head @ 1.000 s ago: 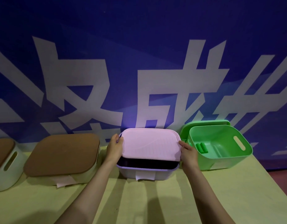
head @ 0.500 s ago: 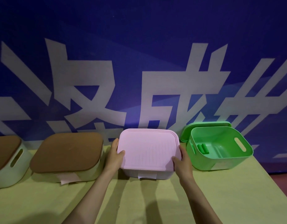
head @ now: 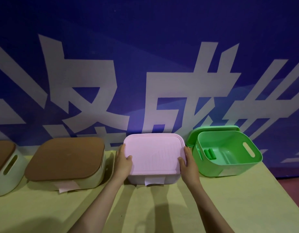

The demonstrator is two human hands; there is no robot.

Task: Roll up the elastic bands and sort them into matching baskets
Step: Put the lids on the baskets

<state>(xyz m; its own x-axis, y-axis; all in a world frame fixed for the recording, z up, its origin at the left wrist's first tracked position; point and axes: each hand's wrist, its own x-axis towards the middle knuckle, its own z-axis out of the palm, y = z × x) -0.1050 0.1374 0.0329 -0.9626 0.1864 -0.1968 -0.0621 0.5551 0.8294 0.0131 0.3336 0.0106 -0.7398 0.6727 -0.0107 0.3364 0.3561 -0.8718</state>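
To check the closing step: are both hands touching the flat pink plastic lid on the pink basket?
Touching. The head view shows the left hand and the right hand gripping the flat pink plastic lid at its side edges, thumbs on top.

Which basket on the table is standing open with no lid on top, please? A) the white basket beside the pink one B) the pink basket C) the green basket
C: the green basket is open, with rolled green bands inside and its green lid propped behind it, while the left hand and right hand hold the pink lid on the pink basket.
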